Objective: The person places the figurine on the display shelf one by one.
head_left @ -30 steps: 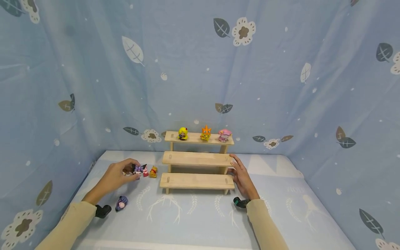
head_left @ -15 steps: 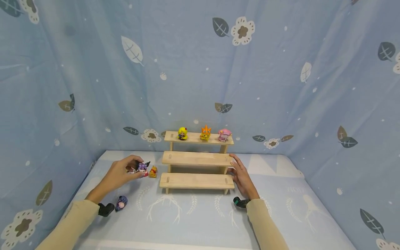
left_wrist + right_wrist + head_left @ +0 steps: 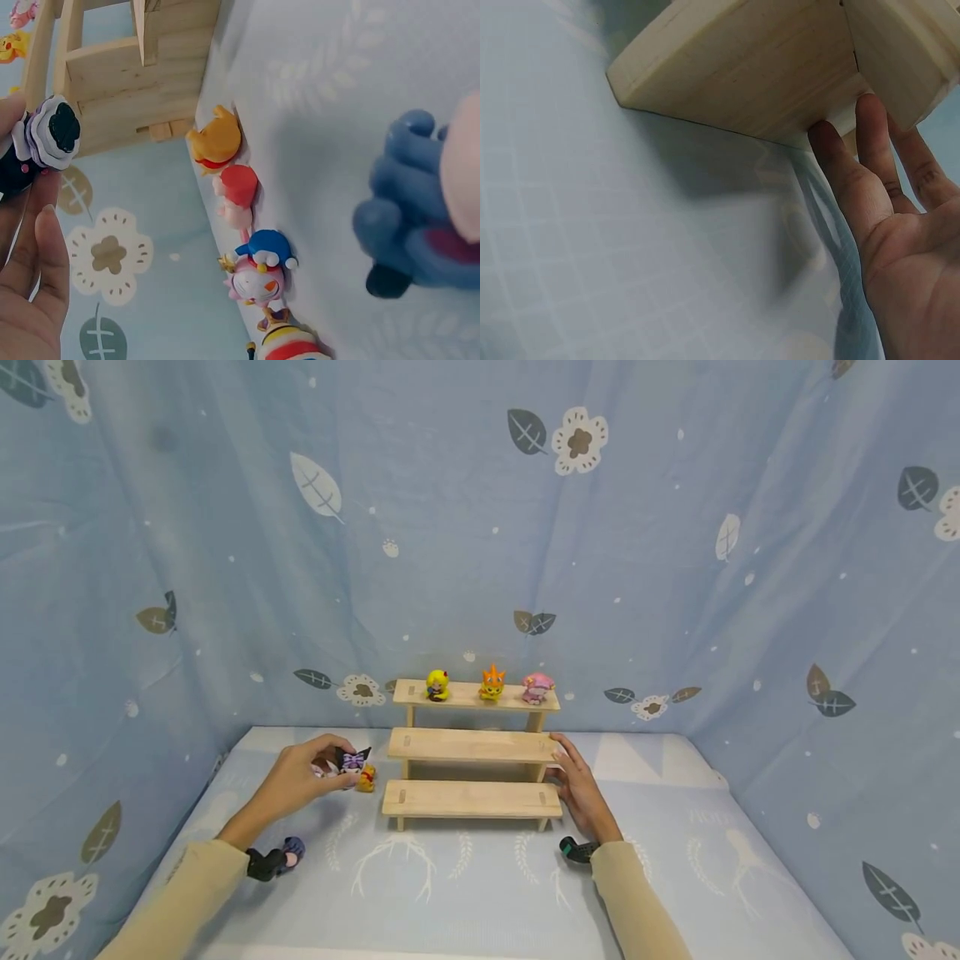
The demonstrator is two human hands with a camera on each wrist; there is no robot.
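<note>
In the head view my left hand (image 3: 300, 772) pinches a small black-and-purple figurine (image 3: 352, 762) above the table. The left wrist view shows this figurine (image 3: 54, 135) between fingertips, its dark underside facing the camera. A yellow bear figurine (image 3: 366, 779) in red stands just beyond it, partly covered. My right hand (image 3: 581, 785) rests its fingertips against the right end of a three-tier wooden display stand (image 3: 472, 745). In the right wrist view the extended fingers (image 3: 840, 165) touch the stand's side panel (image 3: 735, 82).
The top tier bears a yellow-haired figurine (image 3: 437, 686), an orange-eared one (image 3: 492, 683) and a pink one (image 3: 537, 688). A blue-purple figurine (image 3: 412, 202) lies near my left wrist. Red-and-pink (image 3: 238, 191), blue-capped (image 3: 262, 266) and striped (image 3: 292, 345) figurines line the table. A patterned curtain (image 3: 450, 527) hangs behind.
My left hand has moved right with the black-and-purple figurine, now overlapping the yellow bear. The left wrist strap now partly covers the blue-purple figurine. My right hand stays at the stand.
</note>
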